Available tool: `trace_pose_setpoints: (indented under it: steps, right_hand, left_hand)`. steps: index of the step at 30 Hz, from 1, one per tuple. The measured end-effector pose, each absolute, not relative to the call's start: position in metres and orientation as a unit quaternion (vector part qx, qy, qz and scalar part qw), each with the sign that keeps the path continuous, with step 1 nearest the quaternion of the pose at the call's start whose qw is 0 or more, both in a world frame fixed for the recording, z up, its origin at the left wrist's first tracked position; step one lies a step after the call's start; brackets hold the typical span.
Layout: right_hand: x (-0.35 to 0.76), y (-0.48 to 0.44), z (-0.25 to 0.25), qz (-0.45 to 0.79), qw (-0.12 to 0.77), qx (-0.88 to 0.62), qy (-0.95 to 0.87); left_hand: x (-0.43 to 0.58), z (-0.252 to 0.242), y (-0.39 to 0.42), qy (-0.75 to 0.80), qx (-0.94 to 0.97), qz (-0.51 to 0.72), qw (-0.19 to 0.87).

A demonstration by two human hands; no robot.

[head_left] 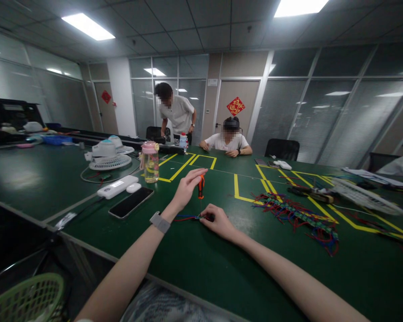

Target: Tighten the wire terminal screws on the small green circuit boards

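My left hand (187,187) wears a watch with a grey strap and grips an orange and black screwdriver (201,187) by its handle, fingers stretched over the top. The screwdriver stands upright, its thin shaft pointing down at a small circuit board (198,218) on the green table. Red and blue wires (184,218) run left from the board. My right hand (217,220) rests on the table with its fingers closed, pinching the board's right side. Those fingers partly hide the board, and the tip's exact contact is too small to make out.
To the right lies a row of several wired circuit boards (298,212). On the left are a phone (131,202), a white power bank (117,187), a drink bottle (150,162) and white fans (109,156). Two people are across the table (195,277); a green basket (27,297) stands below.
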State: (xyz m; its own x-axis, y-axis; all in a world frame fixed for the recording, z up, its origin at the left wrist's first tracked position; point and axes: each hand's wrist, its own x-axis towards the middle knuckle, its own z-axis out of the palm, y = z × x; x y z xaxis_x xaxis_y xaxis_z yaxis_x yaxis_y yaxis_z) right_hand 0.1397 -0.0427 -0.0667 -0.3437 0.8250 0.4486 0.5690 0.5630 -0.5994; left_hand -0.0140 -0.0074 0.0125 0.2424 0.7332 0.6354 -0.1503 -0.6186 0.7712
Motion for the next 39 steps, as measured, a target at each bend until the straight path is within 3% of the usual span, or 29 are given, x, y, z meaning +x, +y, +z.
trace_pose_setpoints:
  steps: [3, 8, 10, 13, 19, 24, 29, 34, 39]
  right_hand:
    - [0.1396, -0.0425, -0.0673, 0.174, 0.376, -0.435, -0.8]
    - [0.1402, -0.0417, -0.069, 0.17, 0.377, -0.432, -0.802]
    - [0.1406, -0.041, -0.0701, 0.168, 0.378, -0.429, -0.803]
    - [0.141, -0.0401, -0.0715, 0.169, 0.382, -0.426, -0.802]
    - [0.1401, -0.0404, -0.0702, 0.173, 0.383, -0.427, -0.8]
    - [0.1395, -0.0412, -0.0688, 0.169, 0.38, -0.43, -0.801]
    - [0.1397, -0.0423, -0.0682, 0.168, 0.377, -0.432, -0.802]
    - [0.1393, -0.0432, -0.0666, 0.174, 0.376, -0.433, -0.801]
    - [0.1394, -0.044, -0.065, 0.17, 0.373, -0.433, -0.803]
  left_hand:
    - [-0.0134, 0.0111, -0.0071, 0.206, 0.681, 0.561, 0.424]
    - [-0.0143, 0.0127, -0.0117, 0.276, 0.725, 0.596, 0.207]
    - [-0.0134, 0.0134, -0.013, 0.247, 0.731, 0.589, 0.24]
    - [-0.0111, 0.0122, -0.0121, 0.209, 0.708, 0.56, 0.376]
    - [-0.0131, 0.0105, -0.0086, 0.254, 0.713, 0.586, 0.29]
    - [-0.0132, 0.0102, -0.0081, 0.198, 0.68, 0.547, 0.446]
    - [-0.0136, 0.0106, -0.009, 0.251, 0.713, 0.586, 0.291]
    - [-0.0134, 0.011, -0.0087, 0.22, 0.703, 0.557, 0.384]
    - [-0.0133, 0.0118, -0.0112, 0.256, 0.72, 0.592, 0.256]
